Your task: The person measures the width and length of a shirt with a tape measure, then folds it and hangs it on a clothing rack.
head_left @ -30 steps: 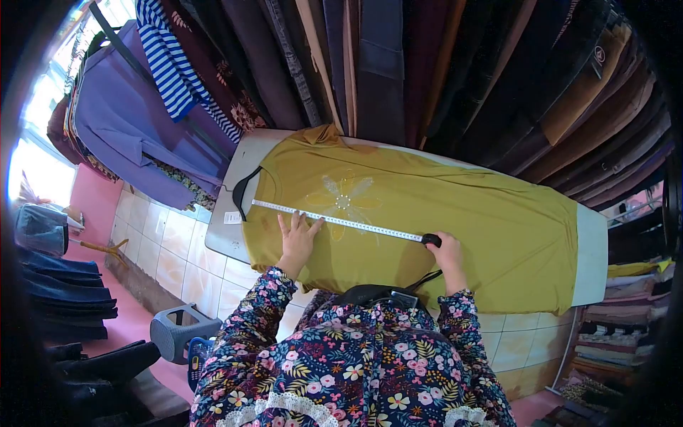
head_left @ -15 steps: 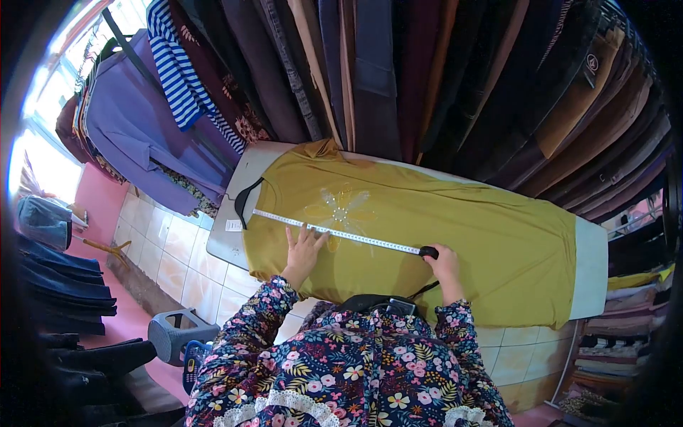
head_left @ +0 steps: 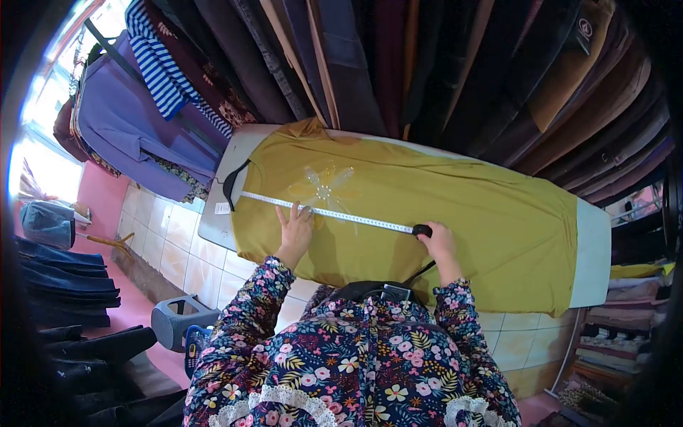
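Hanging trousers (head_left: 398,64) crowd the wall behind a white surface (head_left: 594,249) carrying a mustard dress (head_left: 455,213). Across the dress lies a measuring tape (head_left: 334,213): the left hand (head_left: 295,231) presses it flat with fingers spread, and the right hand (head_left: 440,245) pinches its black case (head_left: 422,230).

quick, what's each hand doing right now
Left hand: open, flat on the tape and dress.
Right hand: closed on the tape's black case.

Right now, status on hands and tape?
Left hand flat on measuring tape. Right hand pins tape's black end. Mustard dress spread flat, nothing obstructing.
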